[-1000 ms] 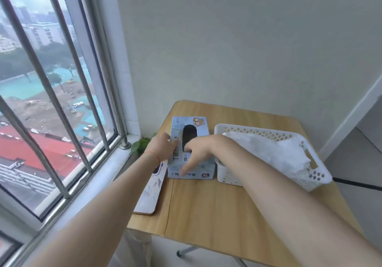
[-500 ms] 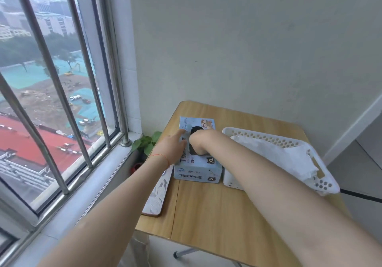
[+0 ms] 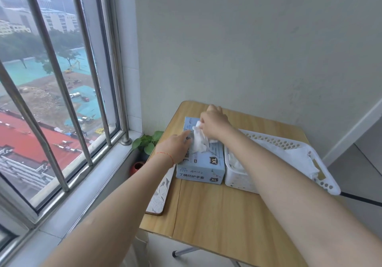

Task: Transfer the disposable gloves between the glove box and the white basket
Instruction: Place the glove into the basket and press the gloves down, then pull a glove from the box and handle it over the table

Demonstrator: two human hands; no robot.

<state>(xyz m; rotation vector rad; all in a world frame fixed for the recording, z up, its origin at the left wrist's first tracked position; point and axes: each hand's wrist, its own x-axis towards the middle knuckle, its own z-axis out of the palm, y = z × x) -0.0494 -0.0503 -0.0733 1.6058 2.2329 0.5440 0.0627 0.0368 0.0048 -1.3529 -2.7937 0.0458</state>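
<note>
A light blue glove box (image 3: 201, 164) marked XL lies on the wooden table (image 3: 217, 206), with the white basket (image 3: 322, 179) touching its right side. My right hand (image 3: 214, 124) pinches a crumpled white glove (image 3: 199, 142) that hangs from it above the box's top opening. My left hand (image 3: 175, 146) rests on the box's left top edge, fingers stretched along it. More white gloves (image 3: 297, 155) lie piled in the basket; my right forearm hides part of them.
A patterned white phone (image 3: 160, 194) lies on the table's left edge. A small green plant (image 3: 147, 141) in a red pot stands by the barred window (image 3: 57, 93) on the left. The wall is close behind the table.
My right hand, which had its fingers in the box's opening, has lifted up and back with a white glove drawn out. My left hand stays on the box. The camera moved closer.
</note>
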